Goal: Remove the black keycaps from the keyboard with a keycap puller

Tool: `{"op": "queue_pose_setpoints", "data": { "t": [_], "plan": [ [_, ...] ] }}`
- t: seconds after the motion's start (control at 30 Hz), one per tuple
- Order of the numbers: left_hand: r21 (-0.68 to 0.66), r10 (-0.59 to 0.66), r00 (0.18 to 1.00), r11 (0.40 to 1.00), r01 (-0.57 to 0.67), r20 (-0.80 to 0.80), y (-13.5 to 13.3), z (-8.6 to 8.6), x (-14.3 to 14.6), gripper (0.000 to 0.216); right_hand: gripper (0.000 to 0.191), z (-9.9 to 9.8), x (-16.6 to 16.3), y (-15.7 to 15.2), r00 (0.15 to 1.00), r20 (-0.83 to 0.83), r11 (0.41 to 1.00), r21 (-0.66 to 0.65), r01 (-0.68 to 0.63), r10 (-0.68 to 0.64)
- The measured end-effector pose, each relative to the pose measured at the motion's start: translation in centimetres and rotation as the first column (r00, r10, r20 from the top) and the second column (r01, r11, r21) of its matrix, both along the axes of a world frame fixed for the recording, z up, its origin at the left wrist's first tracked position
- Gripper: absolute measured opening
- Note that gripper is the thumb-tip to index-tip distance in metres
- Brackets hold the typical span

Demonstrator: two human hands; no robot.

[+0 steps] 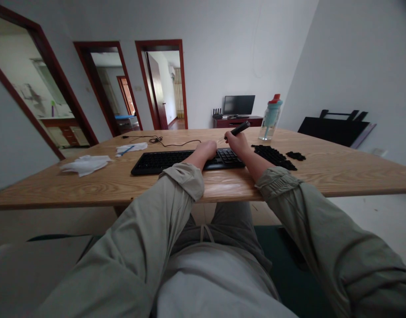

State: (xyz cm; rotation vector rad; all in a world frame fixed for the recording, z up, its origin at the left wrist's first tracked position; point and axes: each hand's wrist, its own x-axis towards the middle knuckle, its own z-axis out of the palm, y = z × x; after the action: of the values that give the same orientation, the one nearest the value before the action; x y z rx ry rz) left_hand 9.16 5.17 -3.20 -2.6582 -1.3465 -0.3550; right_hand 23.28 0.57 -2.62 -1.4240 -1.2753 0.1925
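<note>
A black keyboard (163, 161) lies on the wooden table (90, 185) in front of me. My left hand (205, 150) rests curled on the keyboard's middle, fingers closed and pressing down on it. Over the keyboard's right end, my right hand (236, 142) grips a black-handled tool (240, 128) whose thin wire end points left over the keys. To the right lies a heap of loose black keycaps (272, 155), with a smaller pile (295, 155) beside it.
A clear water bottle (270, 118) with a red cap stands behind the keycaps. White cloths (85, 164) and a paper with a blue pen (132, 148) lie at the left. A black cable (166, 142) runs behind the keyboard. Doorways and a TV stand are beyond.
</note>
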Motion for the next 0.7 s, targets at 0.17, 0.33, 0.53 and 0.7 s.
{"op": "queue_pose_setpoints", "data": {
  "t": [0.17, 0.33, 0.53, 0.7],
  "plan": [
    [0.001, -0.031, 1.0, 1.0, 0.031, 0.001, 0.2, 0.0, 0.0, 0.034, 0.026, -0.1, 0.0, 0.1, 1.0, 0.031, 1.0, -0.004, 0.004, -0.004],
    [-0.016, 0.006, 1.0, 1.0, -0.005, 0.029, 0.4, 0.0, -0.1, 0.033, 0.025, -0.1, 0.0, 0.1, 0.999, 0.035, 1.0, -0.004, 0.006, -0.006],
    [-0.102, -0.09, 0.99, 0.99, 0.101, 0.111, 0.8, 0.0, -1.9, 0.038, 0.026, -0.3, 0.1, 0.1, 1.0, 0.026, 1.0, 0.001, -0.008, 0.008],
    [-0.171, -0.13, 0.976, 0.972, 0.161, 0.175, 0.6, 0.5, -3.7, 0.037, 0.028, -0.3, 0.2, 0.1, 1.0, 0.02, 1.0, -0.007, -0.014, 0.015]
  ]
}}
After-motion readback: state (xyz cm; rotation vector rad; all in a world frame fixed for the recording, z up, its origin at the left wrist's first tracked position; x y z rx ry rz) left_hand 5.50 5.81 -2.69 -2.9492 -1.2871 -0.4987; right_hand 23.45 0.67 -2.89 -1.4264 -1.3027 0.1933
